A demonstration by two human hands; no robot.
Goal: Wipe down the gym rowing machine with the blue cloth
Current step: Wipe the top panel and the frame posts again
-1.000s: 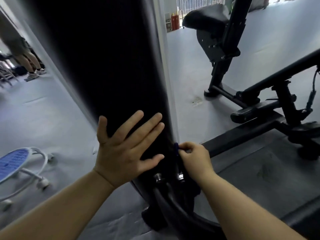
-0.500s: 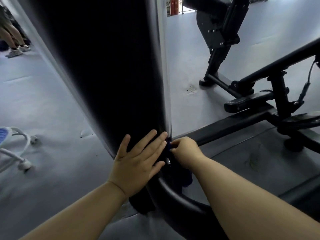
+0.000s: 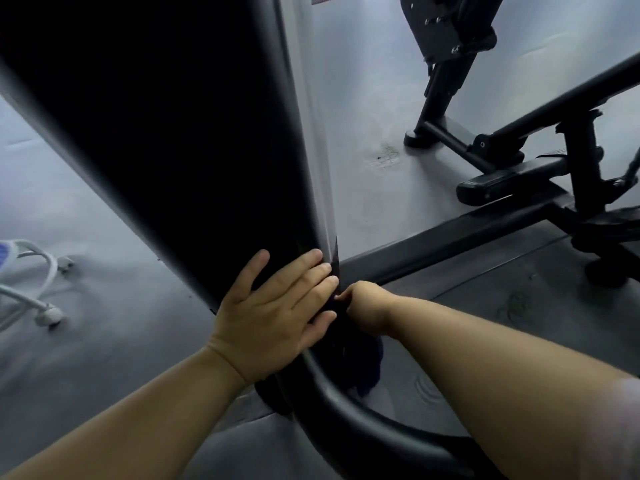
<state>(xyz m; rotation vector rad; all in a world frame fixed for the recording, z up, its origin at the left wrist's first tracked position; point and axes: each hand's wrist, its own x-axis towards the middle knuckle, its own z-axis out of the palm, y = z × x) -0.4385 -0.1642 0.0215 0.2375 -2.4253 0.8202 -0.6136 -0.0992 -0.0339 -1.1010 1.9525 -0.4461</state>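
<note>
we're at the foot of the rowing machine upright [image 3: 173, 150] | left hand [image 3: 273, 317] spread flat on it | right hand [image 3: 367, 308] just beside, pinching blue cloth [image 3: 369, 365] dangling below | we reckon curved base tube [image 3: 346, 427] left to do

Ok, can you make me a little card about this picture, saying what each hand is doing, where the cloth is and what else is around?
left hand: flat, fingers straight, pressed on the black upright panel
right hand: fingers curled, pinching the blue cloth at the panel's right edge
blue cloth: dark, hangs below the right hand
under the hands: curved black tube
floor: grey
nearby: another black gym machine on the right; a white-legged thing on the left, partly out of view
</note>
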